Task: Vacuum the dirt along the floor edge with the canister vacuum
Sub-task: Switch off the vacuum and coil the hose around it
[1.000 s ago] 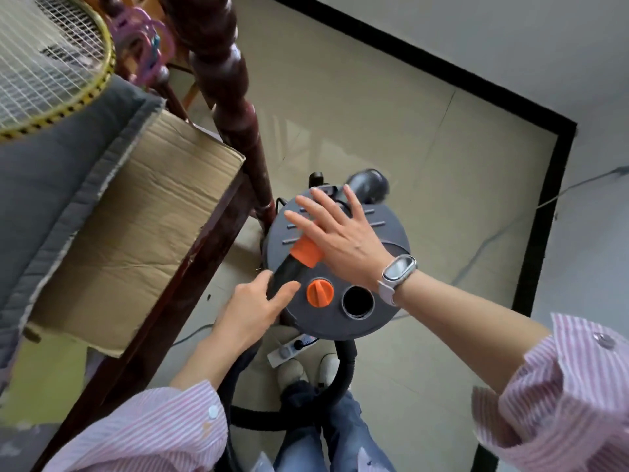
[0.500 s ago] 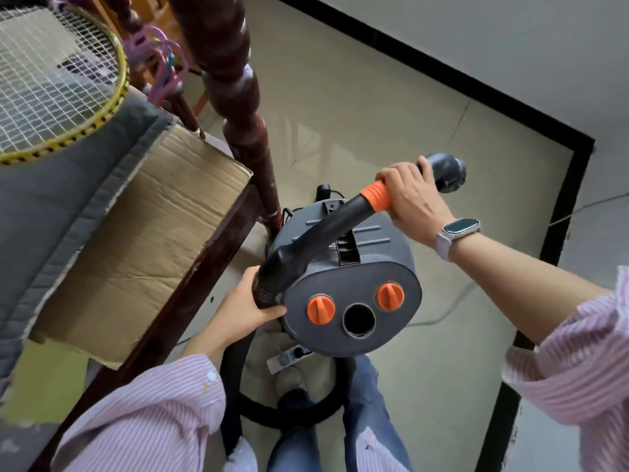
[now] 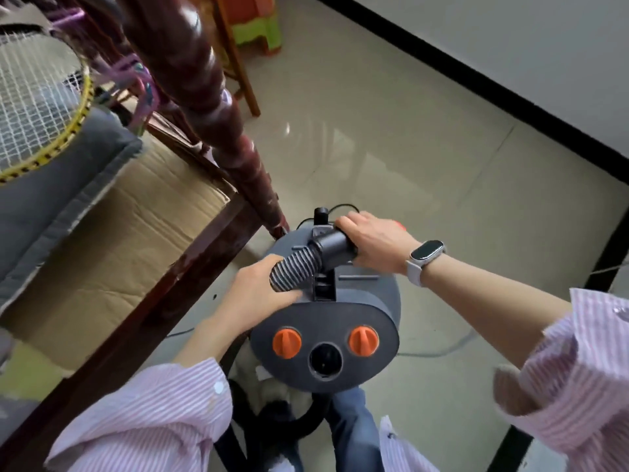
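The grey canister vacuum (image 3: pixel 360 308) stands on the tiled floor right below me, with two orange knobs (image 3: pixel 287 342) and a round port (image 3: pixel 325 361) on its near face. My right hand (image 3: pixel 371 243) grips the black hose handle (image 3: pixel 335 248) above the canister's top. My left hand (image 3: pixel 262 291) holds the ribbed grey hose (image 3: pixel 292 270) just behind that handle. The rest of the black hose (image 3: pixel 238 413) loops down by my legs. The handle's front end is hidden under my right hand.
A dark wooden bed frame with a turned post (image 3: pixel 204 80) stands at the left, carrying cardboard (image 3: pixel 112 253), a grey cushion and a badminton racket (image 3: pixel 37 107). A black skirting strip (image 3: pixel 476 76) runs along the white wall at the right. A thin cable (image 3: pixel 442 349) lies on the tiles.
My right hand has swung the hose handle down from over the canister's far side to just above its top. My left hand has shifted up onto the ribbed hose. The view tilted forward.
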Demonstrator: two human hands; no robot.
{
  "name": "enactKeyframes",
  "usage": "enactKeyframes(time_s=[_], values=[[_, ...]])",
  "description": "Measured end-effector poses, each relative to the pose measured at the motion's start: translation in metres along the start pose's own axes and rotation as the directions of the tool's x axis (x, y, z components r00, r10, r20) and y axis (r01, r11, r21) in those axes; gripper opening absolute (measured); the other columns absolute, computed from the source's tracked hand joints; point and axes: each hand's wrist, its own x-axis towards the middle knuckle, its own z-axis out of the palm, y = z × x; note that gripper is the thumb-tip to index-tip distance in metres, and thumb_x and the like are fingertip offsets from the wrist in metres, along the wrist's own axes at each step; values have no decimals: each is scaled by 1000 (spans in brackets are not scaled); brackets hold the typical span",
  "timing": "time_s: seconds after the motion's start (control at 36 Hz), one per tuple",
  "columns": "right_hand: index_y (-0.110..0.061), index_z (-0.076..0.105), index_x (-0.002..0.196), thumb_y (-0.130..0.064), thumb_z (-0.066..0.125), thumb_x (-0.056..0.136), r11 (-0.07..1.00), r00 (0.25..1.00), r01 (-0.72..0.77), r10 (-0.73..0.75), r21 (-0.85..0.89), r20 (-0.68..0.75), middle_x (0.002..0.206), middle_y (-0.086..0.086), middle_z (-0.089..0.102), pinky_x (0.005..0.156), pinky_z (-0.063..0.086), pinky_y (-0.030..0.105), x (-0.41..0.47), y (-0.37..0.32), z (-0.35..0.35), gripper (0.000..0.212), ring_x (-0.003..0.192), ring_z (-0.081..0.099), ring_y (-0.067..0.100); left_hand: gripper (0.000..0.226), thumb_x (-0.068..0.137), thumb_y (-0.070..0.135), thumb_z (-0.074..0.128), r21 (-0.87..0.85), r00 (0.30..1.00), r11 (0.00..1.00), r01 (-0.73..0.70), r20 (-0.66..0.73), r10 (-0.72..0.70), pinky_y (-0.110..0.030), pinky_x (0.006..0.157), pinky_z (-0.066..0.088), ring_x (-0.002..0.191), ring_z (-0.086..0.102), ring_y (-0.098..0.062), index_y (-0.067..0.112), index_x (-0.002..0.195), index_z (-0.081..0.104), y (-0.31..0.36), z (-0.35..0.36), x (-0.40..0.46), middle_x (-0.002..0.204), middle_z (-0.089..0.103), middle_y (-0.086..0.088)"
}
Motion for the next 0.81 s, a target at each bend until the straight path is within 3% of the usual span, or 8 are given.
enactKeyframes(time_s=[0.11,0.19,0.28,0.36,0.56,0.67,0.75,0.81], values=[[-7,57,91,-5,71,60,1000,977,13,-18,-22,-212,77,14,58,69,48,44,15,19,-7,34,68,61,35,49,62,38,80,-118,986,980,157,71,-149,-31,74,46,85,59,-12,30,102,54,-34,9,-18,88,63,9],[-2,59,97,-3,62,68,994,955,-103,107,30,-277,88,18,58,76,42,45,18,38,-12,29,80,57,37,43,52,41,80,-198,954,937,289,136,-266,-23,64,45,74,56,-15,24,83,56,-66,33,-40,70,59,8],[-2,58,98,-1,62,71,978,931,-173,201,115,-305,92,18,56,78,37,44,15,48,-3,28,83,53,37,40,48,39,81,-306,937,886,348,72,-343,-26,63,44,69,57,-16,22,76,57,-82,48,-51,62,63,7],[-3,57,100,-4,63,73,964,946,-215,245,154,-212,95,17,56,81,36,44,7,54,16,28,88,53,36,33,66,19,81,-245,926,899,363,-14,-378,-31,68,44,76,60,-21,34,79,54,-86,48,-54,71,64,8],[-9,50,123,-17,67,79,978,982,-175,164,117,96,117,10,56,108,25,49,-18,73,36,48,110,54,31,39,72,24,70,39,934,937,346,-107,-341,-40,74,51,86,63,-34,34,104,50,-72,20,-55,84,66,-6],[-11,52,120,-38,74,74,992,990,-44,27,117,142,110,9,58,100,35,41,-12,68,15,58,103,55,30,38,73,25,73,93,964,972,214,-181,-195,-43,75,50,90,62,-35,25,106,54,-37,-2,-43,92,67,-5],[-11,56,108,-39,70,75,991,984,124,-131,58,120,100,6,61,91,35,34,-3,44,4,45,94,58,27,35,76,26,71,173,980,981,87,-193,-53,-41,75,49,94,61,-32,24,108,56,-8,-12,-31,97,66,-1],[-14,52,106,-36,66,79,986,982,117,-133,118,136,99,3,63,85,38,32,2,29,-2,37,92,59,26,34,78,26,69,212,981,977,34,-196,9,-39,74,47,96,61,-31,24,109,56,10,-18,-20,99,65,0]])
